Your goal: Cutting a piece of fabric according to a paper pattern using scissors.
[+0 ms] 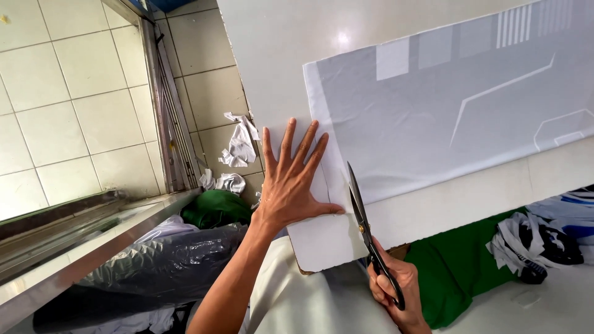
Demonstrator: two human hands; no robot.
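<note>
A light grey fabric sheet (445, 117) with white line and block patterns lies on a white table (278, 43). My left hand (291, 182) presses flat, fingers spread, on the fabric's near left corner at the table's edge. My right hand (396, 291) grips the black handles of a pair of scissors (362, 222). The blades point up and away, with the tips at the fabric's near edge just right of my left hand. The blades look nearly closed.
White fabric scraps (238, 145) lie on the tiled floor on the left. Green cloth (461, 266) and a pile of white and blue strips (538, 241) sit below the table edge. A metal rail (80, 247) and dark plastic sheeting (161, 266) are lower left.
</note>
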